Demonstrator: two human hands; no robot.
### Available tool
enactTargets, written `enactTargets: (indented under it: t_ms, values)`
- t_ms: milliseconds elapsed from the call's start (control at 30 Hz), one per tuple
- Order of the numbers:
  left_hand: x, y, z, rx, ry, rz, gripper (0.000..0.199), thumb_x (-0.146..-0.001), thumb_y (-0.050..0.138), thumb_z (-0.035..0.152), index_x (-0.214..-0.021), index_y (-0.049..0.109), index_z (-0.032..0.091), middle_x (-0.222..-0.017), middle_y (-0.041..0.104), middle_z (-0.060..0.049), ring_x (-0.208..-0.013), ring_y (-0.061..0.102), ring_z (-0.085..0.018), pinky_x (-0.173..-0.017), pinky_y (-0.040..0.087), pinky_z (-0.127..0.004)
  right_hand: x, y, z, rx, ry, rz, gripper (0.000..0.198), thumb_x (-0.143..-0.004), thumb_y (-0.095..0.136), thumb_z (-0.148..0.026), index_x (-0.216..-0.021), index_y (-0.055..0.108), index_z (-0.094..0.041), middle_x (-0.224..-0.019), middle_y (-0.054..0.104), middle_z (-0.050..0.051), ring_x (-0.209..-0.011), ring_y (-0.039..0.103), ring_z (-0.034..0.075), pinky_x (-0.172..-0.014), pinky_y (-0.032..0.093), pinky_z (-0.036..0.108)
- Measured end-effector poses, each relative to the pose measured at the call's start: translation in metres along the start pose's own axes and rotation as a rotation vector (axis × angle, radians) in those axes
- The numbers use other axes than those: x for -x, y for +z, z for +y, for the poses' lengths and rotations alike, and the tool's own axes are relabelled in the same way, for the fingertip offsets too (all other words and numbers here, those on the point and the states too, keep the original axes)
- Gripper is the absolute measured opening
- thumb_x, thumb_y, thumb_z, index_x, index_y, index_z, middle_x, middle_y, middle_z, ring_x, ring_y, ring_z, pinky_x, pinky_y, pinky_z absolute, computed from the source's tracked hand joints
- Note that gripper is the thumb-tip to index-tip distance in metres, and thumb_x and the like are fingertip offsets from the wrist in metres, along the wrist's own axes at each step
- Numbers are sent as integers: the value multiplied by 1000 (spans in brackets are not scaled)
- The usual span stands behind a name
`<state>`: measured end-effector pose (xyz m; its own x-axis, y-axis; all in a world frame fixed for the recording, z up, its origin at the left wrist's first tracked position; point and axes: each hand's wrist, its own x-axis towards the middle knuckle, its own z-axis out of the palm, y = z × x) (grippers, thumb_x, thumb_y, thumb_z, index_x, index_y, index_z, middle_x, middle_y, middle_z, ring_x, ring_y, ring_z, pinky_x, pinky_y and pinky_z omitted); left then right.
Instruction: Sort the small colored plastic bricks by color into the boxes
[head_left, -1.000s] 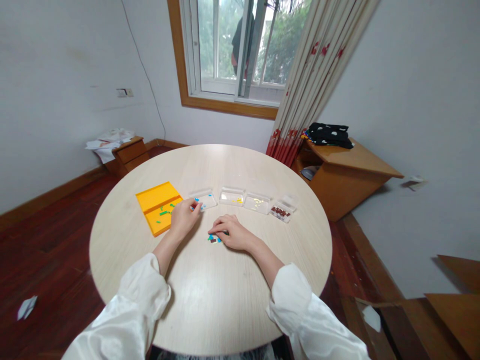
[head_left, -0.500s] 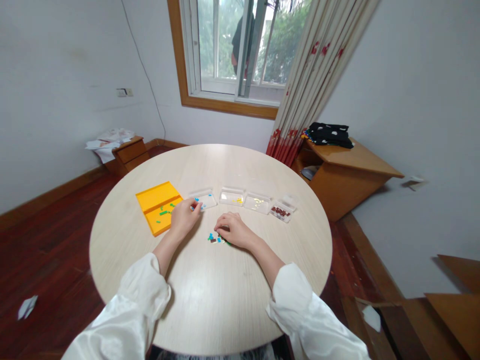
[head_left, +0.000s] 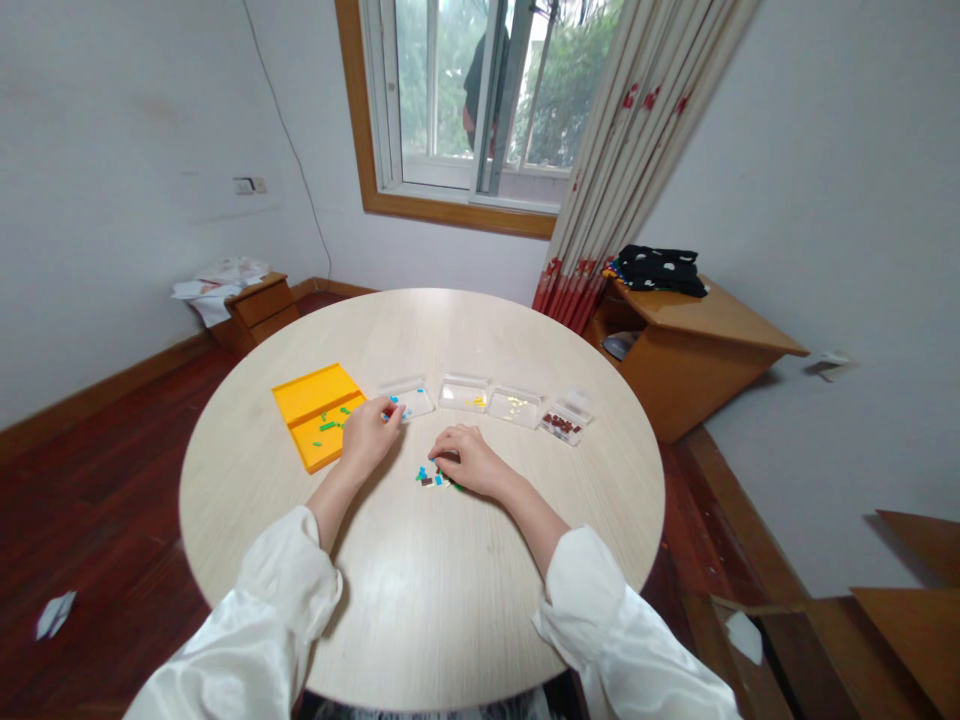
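My left hand (head_left: 370,436) is between the yellow box (head_left: 311,399) and the clear box of blue bricks (head_left: 417,402), its fingertips pinched at that box's near left corner. Whatever lies between those fingertips is too small to name. My right hand (head_left: 469,458) rests over a small pile of mixed toy bricks (head_left: 426,480), blue, brown, green and pale. Its fingers are curled down and partly cover the pile; what they grip is hidden. Several green bricks (head_left: 327,427) lie in the yellow box, partly behind my left hand.
Right of the blue bricks' box stand a clear box with yellow bricks (head_left: 464,393), one with pale yellow pieces (head_left: 514,406) and one with brown bricks (head_left: 561,425). All are on the round wooden table (head_left: 420,600). A person (head_left: 480,90) shows through the window.
My right fingers have shifted very slightly at the pile, and a speck of blue shows by the fingertips. My left hand and the boxes have stayed in place.
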<state>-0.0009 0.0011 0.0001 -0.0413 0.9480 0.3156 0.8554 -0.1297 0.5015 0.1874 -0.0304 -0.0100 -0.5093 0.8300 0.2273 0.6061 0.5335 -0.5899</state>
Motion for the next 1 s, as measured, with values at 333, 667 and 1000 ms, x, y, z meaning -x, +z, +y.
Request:
enactTargets:
  t_ms: [333,667,1000]
  values:
    - [0,-2,2,14,-6,-17,28,-83,46,36,-75,65,17,-77,69,-6,-68,59,-18,-63,36,-27,1,1,1,-6,5,3,15,-75,64,-7,-82,72,-18,-89,68,4,-91,57,17,-87,34,35]
    - [0,1,0,2,-13,-39,28,-83,47,37,-76,66,17,-76,69,-6,-67,58,-17,-62,36,-27,0,0,3,-1,2,-14,12,-75,64,-7,-74,70,-18,-84,66,3,-88,56,17,-84,32,34]
    - [0,-1,2,28,-13,-41,28,-82,47,36,-74,65,17,-73,68,-5,-64,57,-17,-62,35,-26,1,-1,0,-11,2,-18,11,-77,62,-7,-73,67,-16,-83,65,3,-87,55,16,-83,31,33]
